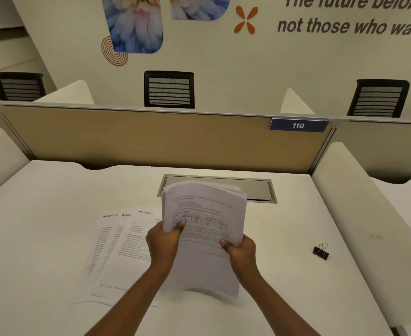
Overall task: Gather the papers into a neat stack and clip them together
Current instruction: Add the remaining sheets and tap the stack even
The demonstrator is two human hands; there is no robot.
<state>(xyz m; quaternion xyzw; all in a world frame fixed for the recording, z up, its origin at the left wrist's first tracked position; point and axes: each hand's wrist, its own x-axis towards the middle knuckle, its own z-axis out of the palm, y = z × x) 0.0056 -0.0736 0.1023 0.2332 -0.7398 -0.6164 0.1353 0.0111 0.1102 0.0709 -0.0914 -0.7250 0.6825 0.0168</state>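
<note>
Our left hand [165, 241] and right hand [241, 251] hold a bundle of papers [204, 214] upright over the table [42, 214]; we are in the gathering step.

Each hand grips one side edge of the bundle, thumb on the front page and the other fingers hidden behind. The lower edge is blurred, so we cannot tell if it touches the table. Several loose sheets [117, 246] lie fanned on the table just to the left, partly under the left arm, so we judge the stack is not complete. The black clip [321, 251] lies well apart on the right, untouched. The next move, we think, calls for tapping the edges even, adding the loose sheets, and then freeing one hand to reach the clip.
</note>
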